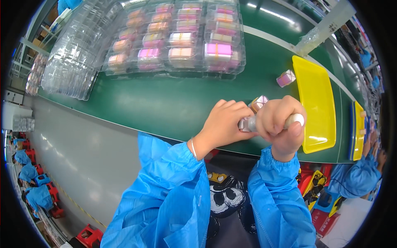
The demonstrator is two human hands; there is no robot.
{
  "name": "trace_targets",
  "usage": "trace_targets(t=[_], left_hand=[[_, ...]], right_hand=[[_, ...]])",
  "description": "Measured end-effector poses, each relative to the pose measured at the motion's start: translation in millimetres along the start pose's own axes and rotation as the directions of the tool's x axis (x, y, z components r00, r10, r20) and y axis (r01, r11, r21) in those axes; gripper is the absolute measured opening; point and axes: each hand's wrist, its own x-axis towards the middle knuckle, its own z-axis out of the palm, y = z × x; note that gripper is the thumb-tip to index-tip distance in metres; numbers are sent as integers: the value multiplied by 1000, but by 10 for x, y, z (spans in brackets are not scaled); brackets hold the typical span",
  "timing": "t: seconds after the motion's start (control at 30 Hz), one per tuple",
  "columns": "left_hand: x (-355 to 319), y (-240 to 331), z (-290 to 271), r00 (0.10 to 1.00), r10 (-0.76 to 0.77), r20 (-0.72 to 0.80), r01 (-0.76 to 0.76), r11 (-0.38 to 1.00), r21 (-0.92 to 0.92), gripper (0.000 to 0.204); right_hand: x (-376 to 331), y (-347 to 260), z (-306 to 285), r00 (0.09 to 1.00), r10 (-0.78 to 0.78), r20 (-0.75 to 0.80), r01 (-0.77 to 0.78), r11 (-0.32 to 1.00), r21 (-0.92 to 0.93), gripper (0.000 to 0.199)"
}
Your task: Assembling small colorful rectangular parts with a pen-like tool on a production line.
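My left hand (225, 124) is closed at the table's near edge, its thumb and fingers around a small clear-grey piece (247, 124). Right beside it, my right hand (281, 124) makes a fist around a slim thing with a white rounded end (295, 120); the fingers hide most of it. The clear-grey piece reaches in under the right fingers, and whether the two are one thing I cannot tell. Just beyond my hands lies a small pink-and-white banded bundle (259, 102), partly covered by the right hand. Another such bundle (285, 78) lies farther off, by the yellow tray (316, 103).
Clear plastic trays (136, 68) filled with pink, orange and white banded bundles stand at the back of the green table (165, 103). Stacked empty clear trays (74, 53) are at the left. A clear post (322, 31) rises at the far right; a co-worker's blue sleeve (357, 175) shows at right.
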Motion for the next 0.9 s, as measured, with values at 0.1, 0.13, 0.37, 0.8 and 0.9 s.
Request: trace_targets(t=[0.1, 0.13, 0.37, 0.8, 0.9], left_hand=[[-8, -13, 26, 1000, 3, -24, -3, 1000, -19, 37], [-8, -16, 27, 1000, 3, -27, -4, 1000, -24, 37], [7, 9, -2, 1000, -14, 2, 14, 1000, 0, 38], [-11, -47, 95, 999, -36, -22, 35, 999, -38, 36], [-1, -12, 24, 997, -31, -73, 18, 985, -171, 36]], right_hand=[[8, 46, -19, 997, 67, 40, -68, 998, 4, 36], [21, 51, -11, 998, 50, 23, -49, 998, -51, 36], [7, 86, 27, 997, 12, -81, -14, 1000, -22, 29], [-13, 170, 59, 992, 57, -113, -80, 976, -204, 21], [-22, 211, 49, 990, 46, -133, -68, 984, -164, 21]])
